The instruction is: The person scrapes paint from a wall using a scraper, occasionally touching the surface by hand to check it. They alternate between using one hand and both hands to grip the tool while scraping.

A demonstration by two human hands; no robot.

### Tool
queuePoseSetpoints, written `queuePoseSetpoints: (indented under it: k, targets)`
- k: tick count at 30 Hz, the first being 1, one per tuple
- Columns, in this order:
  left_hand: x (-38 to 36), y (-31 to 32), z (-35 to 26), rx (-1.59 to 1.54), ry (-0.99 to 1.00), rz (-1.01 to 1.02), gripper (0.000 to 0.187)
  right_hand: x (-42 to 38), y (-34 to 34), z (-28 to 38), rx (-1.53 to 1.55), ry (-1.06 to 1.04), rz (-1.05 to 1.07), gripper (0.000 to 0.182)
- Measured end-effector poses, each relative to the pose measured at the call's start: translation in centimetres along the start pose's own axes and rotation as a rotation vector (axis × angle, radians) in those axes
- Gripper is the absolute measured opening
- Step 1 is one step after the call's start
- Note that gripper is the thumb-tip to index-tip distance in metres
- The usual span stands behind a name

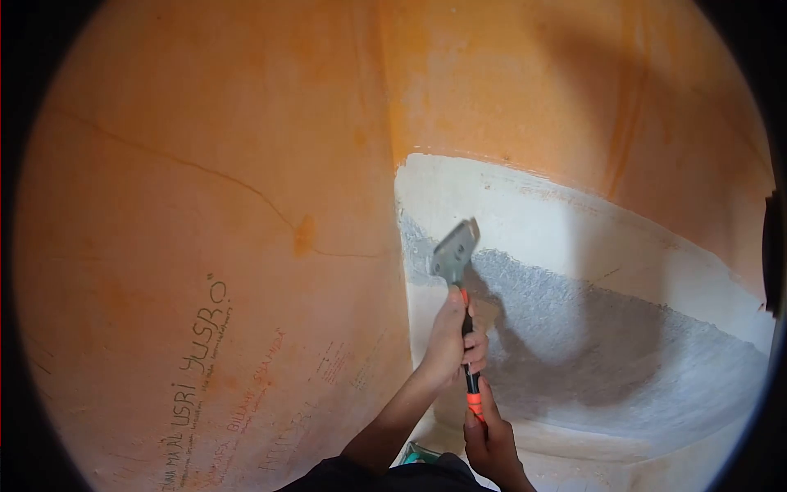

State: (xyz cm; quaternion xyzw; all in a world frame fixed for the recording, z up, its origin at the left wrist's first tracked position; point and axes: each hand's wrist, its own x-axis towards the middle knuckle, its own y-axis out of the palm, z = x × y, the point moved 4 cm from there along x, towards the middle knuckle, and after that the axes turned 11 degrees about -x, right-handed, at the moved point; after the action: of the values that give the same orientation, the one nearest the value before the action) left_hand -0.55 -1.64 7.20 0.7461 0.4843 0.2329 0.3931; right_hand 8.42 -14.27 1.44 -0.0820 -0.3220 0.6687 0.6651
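A scraper with a wide metal blade (455, 250) and a black and orange handle (470, 379) is held upright in both hands. My left hand (451, 340) grips the handle just below the blade. My right hand (490, 439) holds the orange lower end. The blade's edge rests against the wall just right of an inside corner, at the top of a rough grey bare patch (590, 336). Above the patch runs a white band (574, 221).
The left wall (205, 205) is painted orange, with a thin crack (246, 184) and handwriting (205, 361) low down. Orange paint (574, 90) also covers the upper right wall. A small teal object (420, 453) shows near the bottom by my forearm.
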Motion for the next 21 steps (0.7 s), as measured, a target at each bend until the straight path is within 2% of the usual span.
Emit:
queuePoseSetpoints:
  k: [5,7,10,15,17,21]
  targets:
    - [0.1,0.0,-0.7,0.013,0.052,0.011,0.046,0.1,0.5,0.1,-0.022,-0.067,0.011,0.061]
    - [-0.2,0.0,0.5,0.06,-0.002,0.019,0.046,-0.9,0.8,-0.5,0.054,-0.018,-0.021,0.061]
    - [0.1,0.2,-0.7,0.078,0.049,-0.002,0.046,0.0,0.6,0.4,0.062,-0.003,0.025,0.061]
    - [0.1,-0.4,0.1,0.052,-0.002,-0.006,0.045,0.0,0.7,0.1,0.106,0.061,0.06,0.061]
    - [0.4,-0.2,-0.8,0.129,0.095,0.007,0.044,0.2,0.8,0.0,0.091,0.072,0.068,0.061]
    - [-0.1,-0.3,-0.5,0.047,0.042,-0.037,0.044,-0.4,0.9,0.0,0.114,0.07,0.074,0.062]
